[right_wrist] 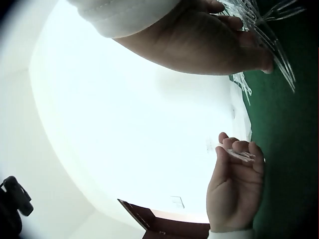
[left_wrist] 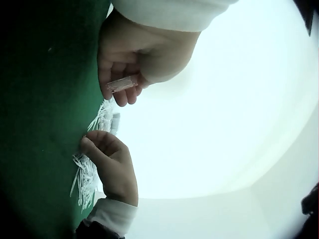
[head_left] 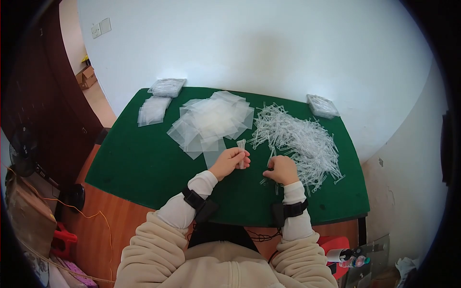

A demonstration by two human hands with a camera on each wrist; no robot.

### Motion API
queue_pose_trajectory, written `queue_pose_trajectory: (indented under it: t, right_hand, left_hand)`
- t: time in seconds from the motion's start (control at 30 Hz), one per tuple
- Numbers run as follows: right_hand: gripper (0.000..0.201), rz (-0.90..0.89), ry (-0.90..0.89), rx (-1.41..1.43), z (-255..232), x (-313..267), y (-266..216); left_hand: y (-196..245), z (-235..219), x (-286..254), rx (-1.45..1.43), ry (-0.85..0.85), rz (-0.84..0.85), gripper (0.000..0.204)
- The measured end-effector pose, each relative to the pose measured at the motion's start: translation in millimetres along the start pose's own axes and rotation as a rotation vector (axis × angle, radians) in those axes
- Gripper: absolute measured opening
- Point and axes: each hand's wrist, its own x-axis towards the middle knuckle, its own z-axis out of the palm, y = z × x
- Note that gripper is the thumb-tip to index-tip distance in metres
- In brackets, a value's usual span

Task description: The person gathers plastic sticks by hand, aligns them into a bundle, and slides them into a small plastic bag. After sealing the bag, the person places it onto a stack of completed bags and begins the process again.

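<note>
My left hand (head_left: 230, 163) grips a small upright bundle of thin clear plastic sticks (head_left: 241, 144), its fingers curled round them. The left wrist view shows the same bundle (left_wrist: 122, 84) lying across the fingers. To the right, my right hand (head_left: 282, 170) is low over the green table at the near left edge of a big loose pile of clear plastic sticks (head_left: 302, 139). Its thumb and index fingertips meet in a pinch in the left wrist view, with sticks (right_wrist: 281, 64) beside the fingers in the right wrist view. The hand partly hides what it pinches.
A heap of clear flat bags (head_left: 211, 120) spreads over the middle of the green table (head_left: 129, 158). Packed bags (head_left: 167, 87) stand at the back left, with flat bags (head_left: 153, 110) before them. Another pack (head_left: 322, 106) sits at the back right, near the wall.
</note>
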Motion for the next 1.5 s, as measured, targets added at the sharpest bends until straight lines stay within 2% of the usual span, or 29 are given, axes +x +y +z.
queue_pose_trajectory:
  t: [0.07,0.13,0.3,0.4,0.43,0.53,0.63,0.67,0.73,0.87,1.2,1.43,1.5]
  right_hand:
    - [0.014,0.027,-0.058,0.004,3,3,2]
    - [0.015,0.094,-0.174,0.012,8,5,6]
    - [0.013,0.026,-0.071,0.006,16,8,7]
    - [0.011,-0.104,0.230,0.519,13,15,-1]
    - [0.011,-0.104,0.230,0.519,14,14,-5]
    - [0.005,-0.176,0.154,1.290,16,15,-18]
    - [0.006,-0.131,0.094,1.424,20,14,-28]
    - [0.006,-0.108,0.062,1.492,21,13,-30]
    - [0.006,-0.095,0.082,1.511,26,15,-30]
    - [0.007,-0.059,0.147,1.529,32,18,-28]
    - [0.010,-0.020,0.341,1.313,43,21,-26]
    - [0.010,-0.029,0.313,1.265,36,17,-29]
    - [0.010,-0.035,0.304,1.269,36,18,-30]
  left_hand:
    - [1,-1,0,-0.135,0.019,-0.092,0.023]
    - [0,-1,0,-0.163,0.021,-0.102,0.024]
    - [1,-4,0,-0.235,0.043,-0.120,0.025]
    - [0,-1,0,-0.227,0.048,-0.131,0.025]
    - [0,-1,0,-0.208,0.055,-0.136,0.025]
    - [1,0,-2,-0.170,0.060,-0.139,0.025]
    - [1,3,-2,-0.135,0.046,-0.136,0.026]
    - [1,3,-2,-0.180,-0.016,-0.147,0.026]
    - [3,4,-3,-0.267,-0.139,-0.165,0.027]
    - [6,7,-6,-0.234,-0.214,-0.250,0.026]
    - [10,7,-9,-0.240,-0.273,-0.255,0.027]
    - [9,9,-9,-0.204,-0.294,-0.256,0.026]
    - [10,10,-10,-0.152,-0.294,-0.202,0.024]
